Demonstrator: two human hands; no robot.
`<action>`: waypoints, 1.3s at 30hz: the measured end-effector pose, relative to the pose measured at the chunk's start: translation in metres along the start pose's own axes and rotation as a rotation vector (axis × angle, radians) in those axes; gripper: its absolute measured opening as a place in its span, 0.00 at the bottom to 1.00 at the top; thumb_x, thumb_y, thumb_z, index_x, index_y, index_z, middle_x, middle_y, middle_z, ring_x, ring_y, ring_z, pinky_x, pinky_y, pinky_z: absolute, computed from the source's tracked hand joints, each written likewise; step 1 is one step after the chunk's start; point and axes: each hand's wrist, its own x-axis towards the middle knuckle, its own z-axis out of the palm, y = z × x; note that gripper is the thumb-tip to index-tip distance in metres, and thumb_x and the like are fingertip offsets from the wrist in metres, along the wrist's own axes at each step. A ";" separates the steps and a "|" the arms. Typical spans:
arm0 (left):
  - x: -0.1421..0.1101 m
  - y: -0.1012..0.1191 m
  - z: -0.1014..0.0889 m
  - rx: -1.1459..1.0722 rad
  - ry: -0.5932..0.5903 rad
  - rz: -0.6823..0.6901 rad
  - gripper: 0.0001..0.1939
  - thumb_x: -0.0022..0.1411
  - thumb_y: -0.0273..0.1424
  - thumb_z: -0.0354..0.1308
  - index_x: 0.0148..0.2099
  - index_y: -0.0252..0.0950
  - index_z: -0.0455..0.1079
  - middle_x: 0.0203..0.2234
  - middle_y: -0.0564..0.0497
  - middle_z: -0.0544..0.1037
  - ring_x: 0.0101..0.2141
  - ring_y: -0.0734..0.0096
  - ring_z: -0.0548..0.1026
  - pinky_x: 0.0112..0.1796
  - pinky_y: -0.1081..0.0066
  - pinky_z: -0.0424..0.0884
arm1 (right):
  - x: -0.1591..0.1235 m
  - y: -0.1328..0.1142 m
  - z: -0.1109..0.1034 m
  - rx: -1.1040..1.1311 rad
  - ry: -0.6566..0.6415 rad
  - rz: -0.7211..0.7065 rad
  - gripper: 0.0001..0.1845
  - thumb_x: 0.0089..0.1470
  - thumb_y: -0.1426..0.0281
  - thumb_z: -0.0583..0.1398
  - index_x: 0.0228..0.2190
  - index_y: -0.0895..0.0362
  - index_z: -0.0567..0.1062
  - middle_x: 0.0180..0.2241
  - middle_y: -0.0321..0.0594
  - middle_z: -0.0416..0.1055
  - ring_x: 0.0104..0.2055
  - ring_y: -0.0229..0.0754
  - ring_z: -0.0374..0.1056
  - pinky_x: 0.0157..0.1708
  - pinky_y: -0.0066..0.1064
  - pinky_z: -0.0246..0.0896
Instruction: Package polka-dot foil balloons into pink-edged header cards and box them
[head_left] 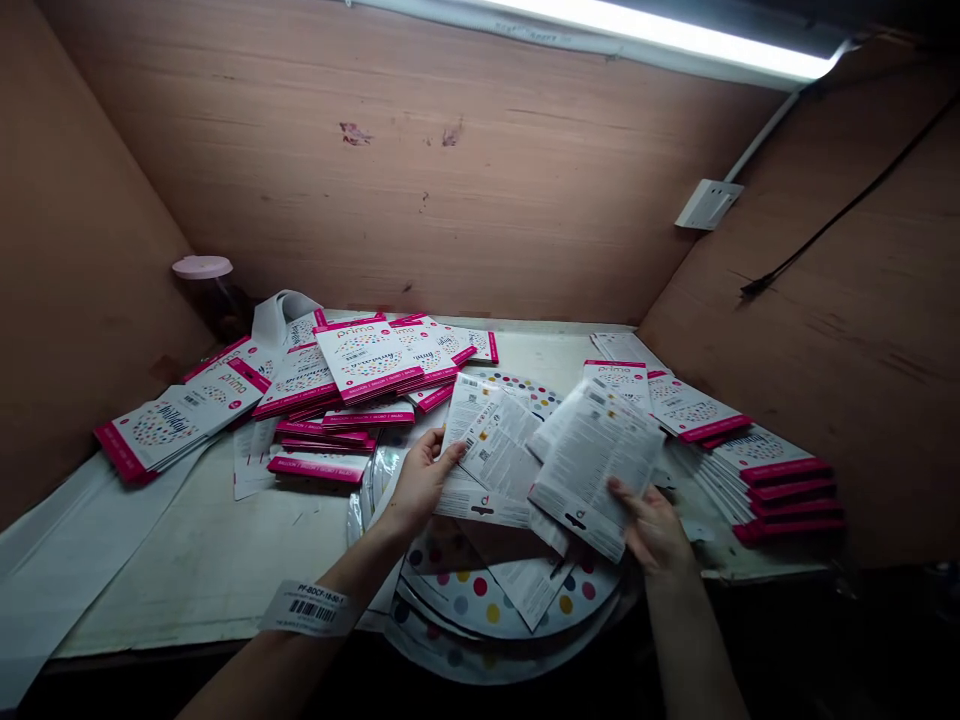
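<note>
My left hand (pixel 424 478) is closed on the edge of white balloon packets (pixel 491 450), printed side with small text and a barcode facing up. Between thumb and fingers, my right hand (pixel 656 525) grips more of these packets (pixel 592 465), fanned slightly and overlapping the left ones. Another packet (pixel 532 585) lies loose below them. Underneath is a stack of round, flat foil balloons (pixel 457 580) with coloured dots, partly hidden by the packets. A barcode label (pixel 309 608) is stuck on my left forearm.
Pink-and-white packets (pixel 367 360) are heaped at the back left, and a neat row of them (pixel 780 470) lies at the right. A lidded jar (pixel 202 268) stands in the left corner. White label strip (pixel 97 560) trails off the table's left side. Wooden panels (pixel 420 180) enclose the table.
</note>
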 end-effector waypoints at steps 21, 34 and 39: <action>-0.003 0.034 0.023 0.139 -0.277 0.091 0.21 0.51 0.39 0.71 0.46 0.34 0.79 0.39 0.48 0.83 0.43 0.60 0.77 0.45 0.67 0.72 | 0.001 -0.046 -0.006 -0.008 -0.108 -0.224 0.27 0.34 0.67 0.75 0.40 0.51 0.78 0.41 0.38 0.80 0.41 0.46 0.75 0.44 0.35 0.71; 0.004 0.035 -0.003 0.121 -0.077 0.128 0.22 0.48 0.39 0.73 0.41 0.33 0.75 0.34 0.48 0.81 0.35 0.67 0.77 0.37 0.71 0.73 | -0.008 -0.041 -0.022 0.073 0.026 -0.300 0.25 0.44 0.54 0.68 0.45 0.44 0.75 0.46 0.37 0.77 0.52 0.53 0.71 0.51 0.53 0.68; -0.014 0.021 0.027 0.024 -0.137 0.032 0.22 0.50 0.42 0.71 0.43 0.34 0.74 0.36 0.48 0.81 0.34 0.66 0.78 0.34 0.72 0.74 | -0.036 -0.021 0.040 0.004 -0.224 -0.102 0.24 0.41 0.59 0.72 0.41 0.51 0.77 0.42 0.42 0.79 0.46 0.55 0.74 0.49 0.49 0.69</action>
